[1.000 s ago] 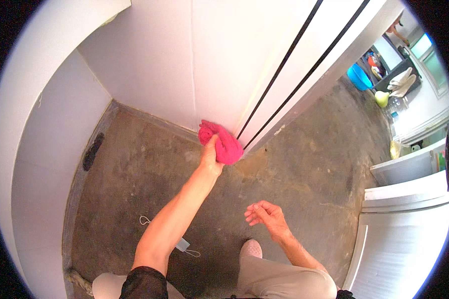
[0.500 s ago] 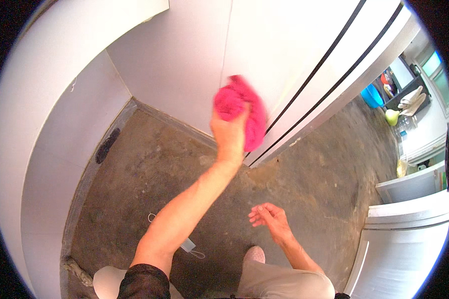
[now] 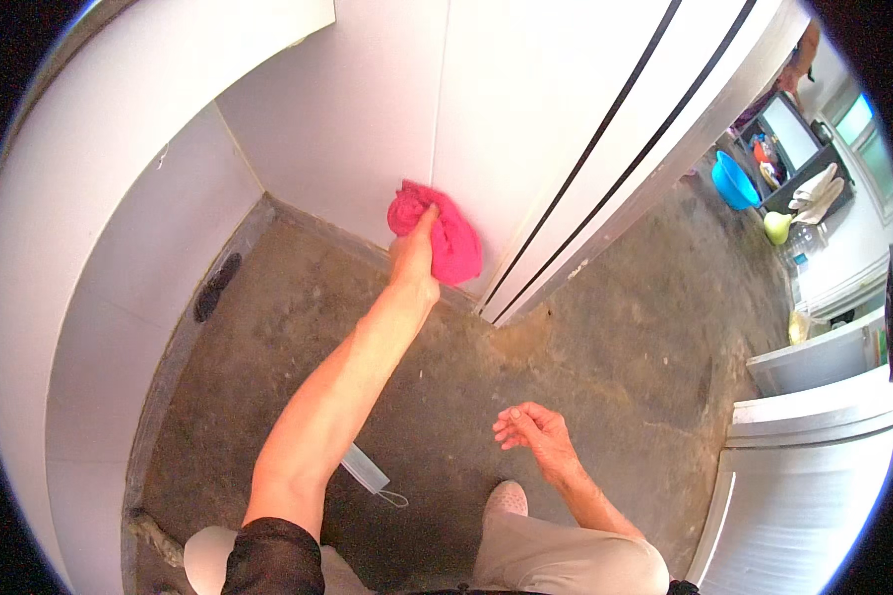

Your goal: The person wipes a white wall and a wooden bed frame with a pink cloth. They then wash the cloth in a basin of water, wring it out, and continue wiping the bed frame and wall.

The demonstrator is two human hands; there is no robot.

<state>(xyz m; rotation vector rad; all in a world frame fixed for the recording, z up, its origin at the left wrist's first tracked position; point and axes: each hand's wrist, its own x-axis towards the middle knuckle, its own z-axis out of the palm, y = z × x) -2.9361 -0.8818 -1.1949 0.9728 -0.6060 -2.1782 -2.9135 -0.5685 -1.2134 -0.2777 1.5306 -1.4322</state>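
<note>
A crumpled pink cloth (image 3: 456, 243) is bunched in my left hand (image 3: 414, 253), whose thumb lies over it. The cloth rests against the lower part of a white wall panel (image 3: 526, 109), near a vertical seam and to the left of two black stripes. My right hand (image 3: 538, 436) hangs over the floor with its fingers loosely bent and slightly apart, holding nothing. Below my left forearm, partly hidden by it, a light-coloured face mask (image 3: 365, 470) with a thin loop lies on the floor.
Grey-brown concrete floor (image 3: 605, 397) spreads around my feet. At the far right stand a blue basin (image 3: 734, 181), a yellow-green round object (image 3: 777, 228) and a clear plastic bottle (image 3: 809, 243). Part of another person's arm (image 3: 799, 67) shows there. A white door-like panel (image 3: 804, 516) borders the near right.
My left hand has moved the cloth left and slightly down along the wall panel. My right hand has barely moved. Another person's arm has come into view at the upper right.
</note>
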